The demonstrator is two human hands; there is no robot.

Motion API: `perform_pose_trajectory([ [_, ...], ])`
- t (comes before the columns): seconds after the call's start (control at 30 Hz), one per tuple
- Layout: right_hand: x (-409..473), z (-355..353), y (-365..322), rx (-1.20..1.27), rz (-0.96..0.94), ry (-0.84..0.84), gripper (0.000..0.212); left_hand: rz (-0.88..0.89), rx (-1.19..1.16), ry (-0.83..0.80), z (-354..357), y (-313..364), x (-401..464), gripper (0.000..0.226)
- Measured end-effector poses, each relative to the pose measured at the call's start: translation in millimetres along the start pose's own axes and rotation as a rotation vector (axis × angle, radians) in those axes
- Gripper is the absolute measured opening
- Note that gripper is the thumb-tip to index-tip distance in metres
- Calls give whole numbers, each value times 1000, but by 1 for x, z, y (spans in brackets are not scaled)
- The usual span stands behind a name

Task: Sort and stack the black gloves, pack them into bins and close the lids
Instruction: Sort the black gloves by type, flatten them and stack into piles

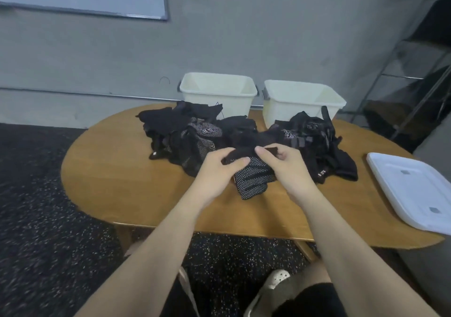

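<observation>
Sorting step in hand, judged from the loose heap and the bare bins. Left hand curled over the upper edge of a dotted black glove, fingers pinching the fabric; right hand gripping the same glove from the other side, with a dark strap end nipped between thumb and forefinger. Glove held at the near edge of the pile, low over the wooden oval table, lower part draping toward the person.

Remaining black gloves heaped untidily across the table's middle, spreading left and right behind the hands, none stacked. Two cream bins and standing open at the far edge, just behind the heap, insides apparently without gloves, though the bottoms not fully visible. White lid lying flat at the right end of the table, well apart from both bins; a second lid possibly beneath it, cannot tell.

Next move, as a judgement: flatten and straighten this glove, strap tucked, then lay down on bare wood near the front as the base of a stack. Care needed against dragging tangled neighbours along.
</observation>
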State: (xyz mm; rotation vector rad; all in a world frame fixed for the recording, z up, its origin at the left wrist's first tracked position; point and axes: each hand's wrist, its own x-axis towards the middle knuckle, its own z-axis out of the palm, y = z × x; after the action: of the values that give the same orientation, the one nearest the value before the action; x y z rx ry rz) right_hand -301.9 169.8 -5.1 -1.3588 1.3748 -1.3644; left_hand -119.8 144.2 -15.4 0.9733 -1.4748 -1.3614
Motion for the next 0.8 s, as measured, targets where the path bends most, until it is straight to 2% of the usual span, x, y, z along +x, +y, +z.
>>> perform_pose_trajectory([
  [0.13, 10, -12, 27, 86, 43, -137, 25, 13, -84, 102, -4, -28, 10, 13],
  [0.3, 15, -10, 59, 115, 6, -79, 25, -56, -96, 110, -19, -56, 16, 17],
  [0.47, 28, -3, 62, -7, -40, -280, 24, -83, -226, 132, -20, -52, 28, 21],
  [0.6, 27, -2, 61, 88, -87, -214, 22, -93, -287, 72, -20, -44, 27, 26],
  [0.73, 26, -9, 59, 103, -164, -163, 16, -50, -220, 5, -27, -46, 28, 36],
  [0.8, 23, -10, 57, 86, -196, -158, 17, -18, -126, -14, -24, -48, 28, 31],
])
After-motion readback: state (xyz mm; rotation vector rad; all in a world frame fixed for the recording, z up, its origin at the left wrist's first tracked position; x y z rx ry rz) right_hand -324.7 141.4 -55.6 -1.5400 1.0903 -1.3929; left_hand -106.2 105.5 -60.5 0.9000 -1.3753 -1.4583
